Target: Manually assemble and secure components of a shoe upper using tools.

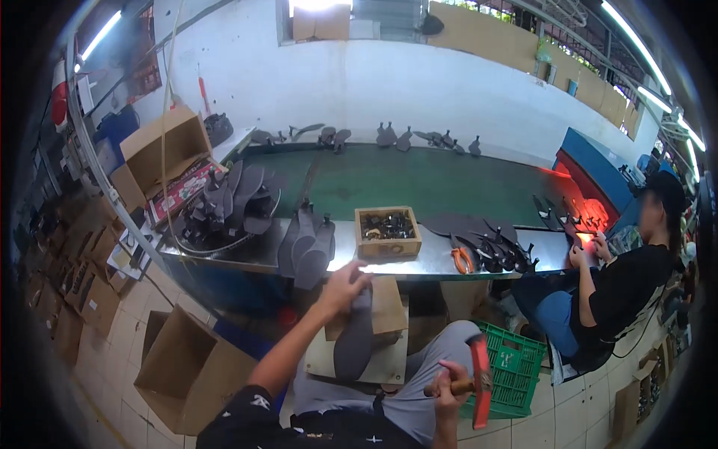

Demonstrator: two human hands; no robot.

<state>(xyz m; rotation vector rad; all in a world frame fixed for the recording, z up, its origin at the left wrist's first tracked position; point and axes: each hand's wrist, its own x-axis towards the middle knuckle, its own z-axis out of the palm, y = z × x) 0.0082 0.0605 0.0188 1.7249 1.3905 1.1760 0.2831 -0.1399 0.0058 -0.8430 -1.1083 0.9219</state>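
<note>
In front of me, a dark grey sandal sole [354, 346] rests against a wooden block [388, 307] on a pale board [320, 358]. My left hand [345, 287] is at the sole's far end, with its fingers bent around it; the exact grip is partly hidden. In my right hand [449, 383] is a hammer [480, 380] with a red head and a wooden handle, raised over my right thigh. A wooden box [387, 247] of small dark parts stands on the metal bench edge [434, 263], just beyond my left hand.
Stacked soles [308, 247] and a heaped basket [224, 249] stand left of the box. Orange-handled pliers [462, 260] lie right, beside more soles [479, 228]. Beyond runs a green belt [419, 176]. A co-worker [624, 280] sits right, near a green crate [516, 367]. An open carton [191, 367] stands lower left.
</note>
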